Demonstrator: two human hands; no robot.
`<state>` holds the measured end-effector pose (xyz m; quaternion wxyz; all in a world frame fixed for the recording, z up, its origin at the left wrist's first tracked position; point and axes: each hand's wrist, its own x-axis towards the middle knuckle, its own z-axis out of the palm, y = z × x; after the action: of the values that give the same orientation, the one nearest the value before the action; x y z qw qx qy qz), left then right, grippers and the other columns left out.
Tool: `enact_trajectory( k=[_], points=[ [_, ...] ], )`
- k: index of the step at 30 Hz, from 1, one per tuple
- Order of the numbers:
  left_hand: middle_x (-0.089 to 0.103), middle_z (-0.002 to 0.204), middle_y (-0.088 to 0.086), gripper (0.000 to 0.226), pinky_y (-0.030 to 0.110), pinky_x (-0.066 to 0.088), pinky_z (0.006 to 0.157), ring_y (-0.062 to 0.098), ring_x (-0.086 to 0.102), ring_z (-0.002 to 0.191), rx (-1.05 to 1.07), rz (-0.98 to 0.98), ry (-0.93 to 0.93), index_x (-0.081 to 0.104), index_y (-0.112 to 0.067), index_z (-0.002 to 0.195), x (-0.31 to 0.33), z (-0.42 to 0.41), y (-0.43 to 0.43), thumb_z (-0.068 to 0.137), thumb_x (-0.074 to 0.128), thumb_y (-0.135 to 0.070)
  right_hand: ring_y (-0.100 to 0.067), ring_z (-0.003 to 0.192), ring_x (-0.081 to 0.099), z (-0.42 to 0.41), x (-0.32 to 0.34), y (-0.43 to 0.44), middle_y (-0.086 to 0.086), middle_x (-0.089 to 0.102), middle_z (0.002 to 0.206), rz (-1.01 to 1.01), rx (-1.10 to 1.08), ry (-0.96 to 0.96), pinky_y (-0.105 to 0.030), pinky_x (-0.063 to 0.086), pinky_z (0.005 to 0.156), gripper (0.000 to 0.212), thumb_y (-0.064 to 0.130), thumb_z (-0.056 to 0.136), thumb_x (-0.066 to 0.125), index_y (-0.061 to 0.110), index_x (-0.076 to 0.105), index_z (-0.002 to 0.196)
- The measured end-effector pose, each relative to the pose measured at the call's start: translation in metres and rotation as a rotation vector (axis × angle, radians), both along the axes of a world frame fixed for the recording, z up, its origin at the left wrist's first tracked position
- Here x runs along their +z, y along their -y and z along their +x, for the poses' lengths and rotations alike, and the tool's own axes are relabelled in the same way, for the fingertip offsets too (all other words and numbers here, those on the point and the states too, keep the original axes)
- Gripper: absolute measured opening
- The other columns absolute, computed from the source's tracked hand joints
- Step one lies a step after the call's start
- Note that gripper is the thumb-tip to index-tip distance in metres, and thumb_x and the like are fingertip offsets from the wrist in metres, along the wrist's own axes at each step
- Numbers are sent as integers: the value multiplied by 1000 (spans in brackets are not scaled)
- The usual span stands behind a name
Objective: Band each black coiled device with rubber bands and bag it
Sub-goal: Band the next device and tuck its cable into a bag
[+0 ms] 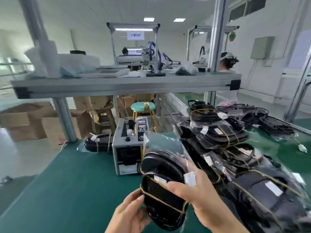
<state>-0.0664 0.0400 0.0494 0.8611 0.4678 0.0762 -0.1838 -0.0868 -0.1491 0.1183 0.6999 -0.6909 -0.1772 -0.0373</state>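
In the lower centre of the frame we see a black coiled device [161, 197], a flat oval held up at a tilt, crossed by tan rubber bands [164, 203], its far end inside a clear bag [159, 140]. On the right lies a pile of banded, bagged devices [235, 165]; another bagged one [98, 143] lies at middle left.

A grey tape dispenser [125, 148] stands on the green surface [75, 182] at centre. Just beyond it, a teal stool [143, 106] on gold legs shows below an aluminium shelf [117, 85]. Cardboard boxes [23, 121] lie at nine o'clock, a grey wall cabinet [262, 47] at two o'clock.
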Motion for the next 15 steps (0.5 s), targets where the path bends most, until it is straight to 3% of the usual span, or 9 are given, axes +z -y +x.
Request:
enact_trajectory(
  k=[3, 5, 8, 10, 15],
  points=[
    [71, 110, 23, 24, 52, 54, 88, 36, 66, 101, 51, 370, 63, 70, -5, 113, -4, -2, -30, 94, 57, 3, -4, 111, 66, 6, -10, -21, 12, 73, 115, -64, -32, 0, -13, 49, 88, 50, 36, 70, 76, 48, 65, 117],
    [74, 109, 3, 19, 41, 54, 94, 14, 67, 102, 171, 688, 205, 72, -20, 107, 4, 5, -44, 93, 64, -9, 1, 110, 65, 9, -19, -27, 17, 72, 113, -107, -53, -19, -13, 48, 88, 52, 41, 65, 77, 52, 64, 115],
    [74, 107, -15, 28, 20, 51, 91, -4, 65, 101, 220, 681, 432, 66, -26, 115, 38, 12, -49, 87, 69, -26, -1, 103, 68, 10, -29, -31, 18, 73, 109, -172, -73, -23, -13, 50, 84, 53, 41, 64, 76, 52, 63, 114],
    [72, 111, -15, 45, 12, 48, 87, -4, 64, 104, 163, 649, 507, 64, -28, 117, 56, 19, -43, 77, 80, -42, -5, 101, 70, 11, -32, -35, 13, 75, 107, -199, -86, 11, -13, 51, 82, 53, 36, 65, 77, 49, 63, 115],
    [71, 101, 2, 55, 26, 53, 87, 17, 68, 96, 196, 674, 534, 65, -23, 108, 73, 40, -24, 57, 82, -37, -6, 97, 71, 8, -33, -40, 11, 75, 105, -202, -164, 77, -10, 49, 78, 57, 33, 64, 76, 48, 62, 118]
  ],
)
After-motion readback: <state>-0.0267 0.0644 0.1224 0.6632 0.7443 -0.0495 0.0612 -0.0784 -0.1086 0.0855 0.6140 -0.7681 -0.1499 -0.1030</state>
